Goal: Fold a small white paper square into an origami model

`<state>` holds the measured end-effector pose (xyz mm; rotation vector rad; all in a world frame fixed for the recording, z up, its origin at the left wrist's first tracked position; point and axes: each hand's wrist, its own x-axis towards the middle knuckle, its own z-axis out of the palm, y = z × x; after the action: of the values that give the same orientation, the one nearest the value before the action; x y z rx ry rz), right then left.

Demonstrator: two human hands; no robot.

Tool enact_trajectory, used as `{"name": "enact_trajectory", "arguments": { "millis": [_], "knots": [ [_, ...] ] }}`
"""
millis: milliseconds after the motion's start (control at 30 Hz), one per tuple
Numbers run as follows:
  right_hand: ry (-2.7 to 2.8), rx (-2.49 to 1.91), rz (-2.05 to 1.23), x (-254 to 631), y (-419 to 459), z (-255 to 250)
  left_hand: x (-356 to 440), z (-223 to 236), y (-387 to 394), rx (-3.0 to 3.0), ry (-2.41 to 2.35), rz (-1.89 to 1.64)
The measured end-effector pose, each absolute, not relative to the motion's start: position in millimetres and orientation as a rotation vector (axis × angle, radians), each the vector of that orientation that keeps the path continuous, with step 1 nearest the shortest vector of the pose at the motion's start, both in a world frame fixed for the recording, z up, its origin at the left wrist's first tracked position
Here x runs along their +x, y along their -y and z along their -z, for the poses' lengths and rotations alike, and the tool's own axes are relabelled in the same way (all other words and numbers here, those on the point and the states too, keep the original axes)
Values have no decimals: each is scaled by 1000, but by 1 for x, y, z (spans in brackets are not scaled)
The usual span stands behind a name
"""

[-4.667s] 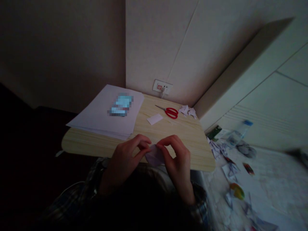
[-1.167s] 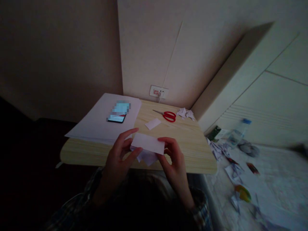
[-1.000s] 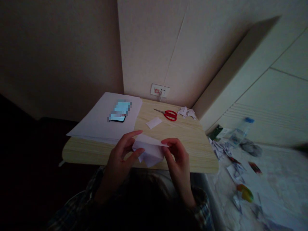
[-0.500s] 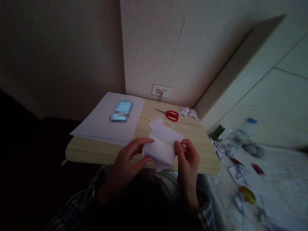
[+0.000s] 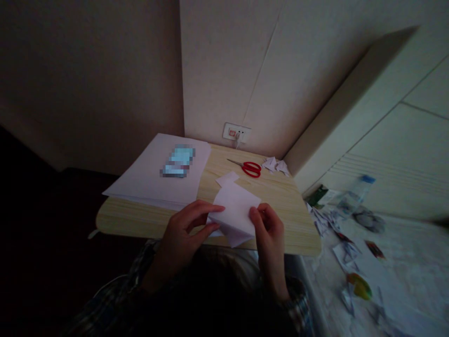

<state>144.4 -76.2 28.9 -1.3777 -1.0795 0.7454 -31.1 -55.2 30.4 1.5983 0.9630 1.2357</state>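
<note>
White paper (image 5: 235,206), creased and partly folded, is held over the near edge of the table (image 5: 291,224). My left hand (image 5: 182,234) has its side between thumb and forefinger, the two set slightly apart with the edge between them; my right hand (image 5: 271,238) pinches the opposite side, thumb on top. I take it that gripping both sides spreads the faces and steadies the crease. Just beyond, a slip (image 5: 227,178) lies flat, perhaps put there to be within reach. The sheets (image 5: 147,173) lie to the left, the phone (image 5: 178,161) on top, probably so I can see its screen, though that is blurred. Past the slip, the scissors (image 5: 251,169) lie with handles to the right, likely handy for that hand, and the folded pieces (image 5: 270,164) sit at the far right corner, apparently out of the way. Counting outward: one paper in two hands, one slip, at least two sheets, one phone, one pair of scissors, and what look like two folded pieces. Off the table to my right are one bottle (image 5: 354,196) and scraps (image 5: 321,219) too tangled to count; on the wall, one socket (image 5: 232,133) with one plug in it.
</note>
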Motion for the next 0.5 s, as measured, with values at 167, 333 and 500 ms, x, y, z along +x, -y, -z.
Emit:
{"name": "enact_trajectory", "arguments": {
  "millis": [167,333,500],
  "knots": [
    [1075,-1302,-664,144,75,-30,-31,-34,54,1592,-1020,-1265],
    [1148,-1179,-618,141,78,-33,-32,-35,52,1541,-1055,-1312],
    [1330,-1213,-667,139,79,-34,-33,-35,52,1493,-1080,-1353]
  ]
}}
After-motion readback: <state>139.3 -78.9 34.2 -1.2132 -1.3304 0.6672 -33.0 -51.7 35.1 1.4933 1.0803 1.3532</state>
